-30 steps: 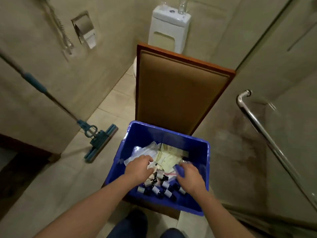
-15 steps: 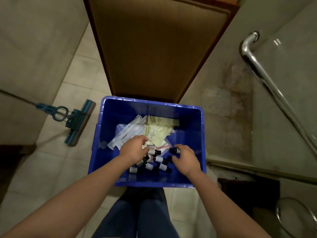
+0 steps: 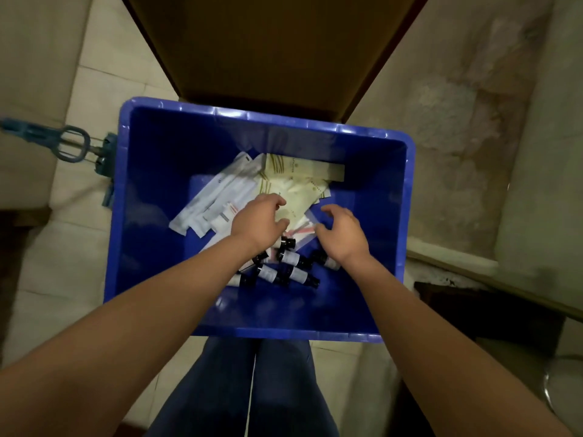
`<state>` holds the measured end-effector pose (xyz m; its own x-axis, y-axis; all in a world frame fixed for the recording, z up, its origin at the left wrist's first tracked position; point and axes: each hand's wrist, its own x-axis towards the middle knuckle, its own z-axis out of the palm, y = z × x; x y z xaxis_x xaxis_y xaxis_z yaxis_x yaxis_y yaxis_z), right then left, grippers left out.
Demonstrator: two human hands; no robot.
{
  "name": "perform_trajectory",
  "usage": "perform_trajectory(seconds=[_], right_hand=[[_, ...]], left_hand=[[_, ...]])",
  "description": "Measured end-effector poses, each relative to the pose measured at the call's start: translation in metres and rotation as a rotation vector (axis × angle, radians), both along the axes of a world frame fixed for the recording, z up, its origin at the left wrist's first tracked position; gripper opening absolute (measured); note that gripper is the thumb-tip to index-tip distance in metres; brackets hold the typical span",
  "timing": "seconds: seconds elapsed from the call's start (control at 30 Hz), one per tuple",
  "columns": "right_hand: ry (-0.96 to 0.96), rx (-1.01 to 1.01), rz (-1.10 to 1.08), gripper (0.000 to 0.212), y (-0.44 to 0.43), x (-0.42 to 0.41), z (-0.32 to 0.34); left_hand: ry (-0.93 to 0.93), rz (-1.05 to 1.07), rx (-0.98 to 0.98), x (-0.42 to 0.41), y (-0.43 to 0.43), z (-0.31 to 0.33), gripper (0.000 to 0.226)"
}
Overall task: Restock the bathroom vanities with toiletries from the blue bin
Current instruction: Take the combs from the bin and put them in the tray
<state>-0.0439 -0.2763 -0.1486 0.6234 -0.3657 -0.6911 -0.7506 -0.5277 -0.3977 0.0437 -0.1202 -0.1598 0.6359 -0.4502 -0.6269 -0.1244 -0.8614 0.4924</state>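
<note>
While reaching into blue bin [image 3: 151, 184]: selection step, nothing lifted yet.
Curled left hand [image 3: 260, 220] rests on cream sachets [image 3: 296, 187], grip unclear; right hand [image 3: 342, 234] loosely curled, empty. Next likely: pinch one sachet, lift out.

No text can be read. Print on the cream packets [image 3: 296, 184] and the labels on the small bottles [image 3: 291, 257] are too blurred.

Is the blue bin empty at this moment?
No, the blue bin holds small dark bottles, white packets and cream sachets on its floor.
</note>
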Motion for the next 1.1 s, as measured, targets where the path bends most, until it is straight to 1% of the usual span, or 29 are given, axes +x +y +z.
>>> perform_trajectory(seconds=[0.2,0.4,0.53,0.6,0.73,1.0,1.1], right_hand=[[-0.004,0.023,-0.065,0.044,-0.015,0.007,-0.033],[-0.029,0.066,-0.207,0.039,-0.024,0.006,-0.053],[-0.037,0.078,-0.241,0.038,-0.026,0.005,-0.058],[-0.041,0.086,-0.248,0.038,-0.027,0.007,-0.057],[-0.057,0.092,-0.263,0.037,-0.026,0.015,-0.051],[-0.071,0.122,-0.226,0.035,-0.011,0.044,-0.032],[-0.099,0.094,-0.193,0.036,-0.005,0.055,-0.028]], left_hand=[[-0.067,-0.005,0.021,0.006,-0.033,-0.033,0.047],[-0.209,-0.093,0.114,0.001,-0.054,-0.055,0.046],[-0.246,-0.131,0.147,-0.001,-0.056,-0.061,0.043],[-0.227,-0.128,0.127,-0.001,-0.054,-0.061,0.039],[-0.13,-0.134,0.073,0.0,-0.044,-0.055,0.029],[0.003,0.063,0.087,-0.001,0.0,-0.03,0.038],[-0.002,0.165,0.133,-0.002,0.015,-0.022,0.038]])
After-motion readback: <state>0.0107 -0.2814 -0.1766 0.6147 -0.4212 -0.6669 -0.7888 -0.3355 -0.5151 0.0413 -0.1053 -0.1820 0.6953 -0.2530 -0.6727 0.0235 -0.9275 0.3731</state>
